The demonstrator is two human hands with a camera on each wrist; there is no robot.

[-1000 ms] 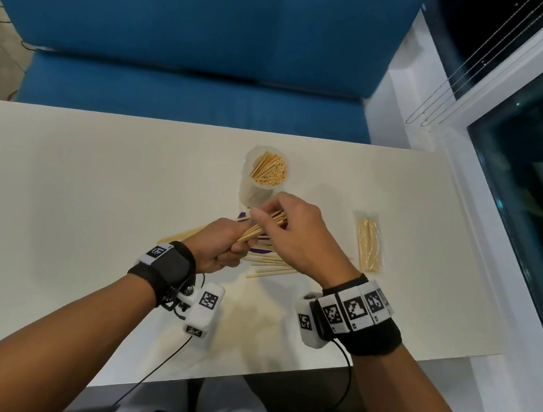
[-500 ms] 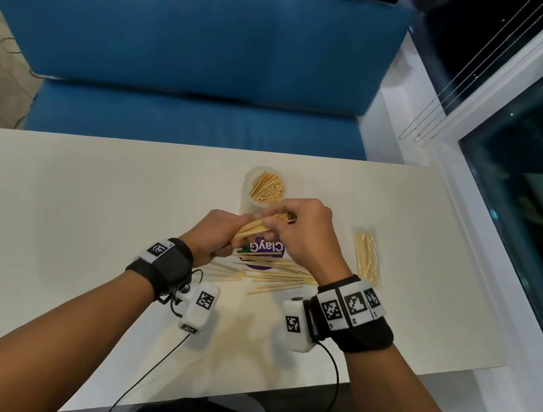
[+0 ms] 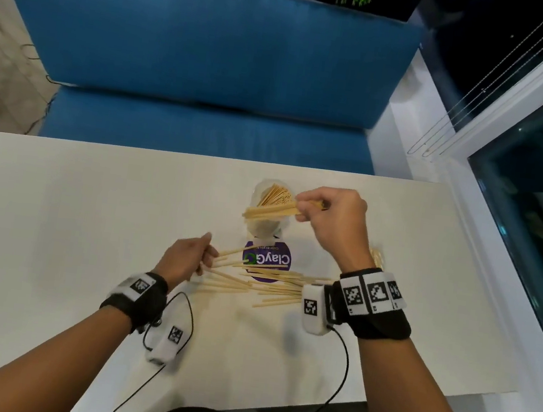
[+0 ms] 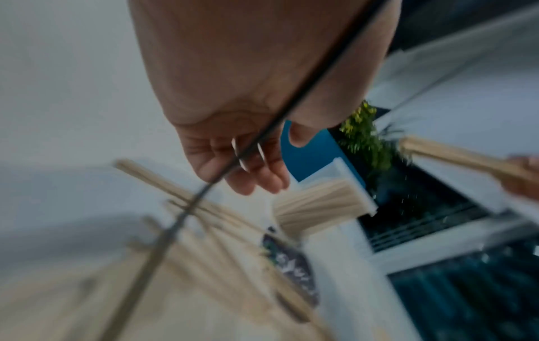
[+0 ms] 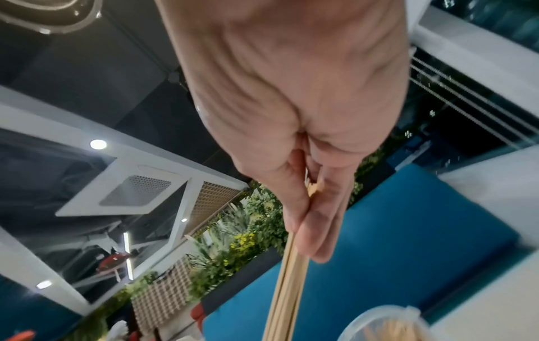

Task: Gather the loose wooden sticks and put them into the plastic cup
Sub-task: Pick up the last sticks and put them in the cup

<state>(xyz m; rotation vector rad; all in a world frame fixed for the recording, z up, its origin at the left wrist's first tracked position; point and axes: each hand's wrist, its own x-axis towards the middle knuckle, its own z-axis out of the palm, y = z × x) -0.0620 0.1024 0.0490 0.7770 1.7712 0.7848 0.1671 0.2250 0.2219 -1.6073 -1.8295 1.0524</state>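
Observation:
A clear plastic cup [image 3: 262,227] stands mid-table, full of upright wooden sticks [image 3: 276,194]. My right hand [image 3: 301,206] pinches a bundle of sticks [image 3: 269,210], held level just above the cup's mouth; the right wrist view shows the bundle [image 5: 288,265] running down from my fingers toward the cup rim [image 5: 388,323]. My left hand [image 3: 210,256] lies low on the table, fingers relaxed, fingertips at the ends of the loose sticks [image 3: 263,284]. In the left wrist view its fingers [image 4: 248,170] hold nothing, and the cup [image 4: 318,205] is beyond them.
A purple round lid [image 3: 266,260] lies flat under the loose sticks, in front of the cup. A packet of sticks [image 3: 377,257] peeks out behind my right wrist. The white table [image 3: 55,212] ends at a blue sofa [image 3: 213,60]; a window wall runs along the right.
My left hand let go of the bundle and dropped to the loose sticks on the table. The right hand carried the bundle away from me, over the cup.

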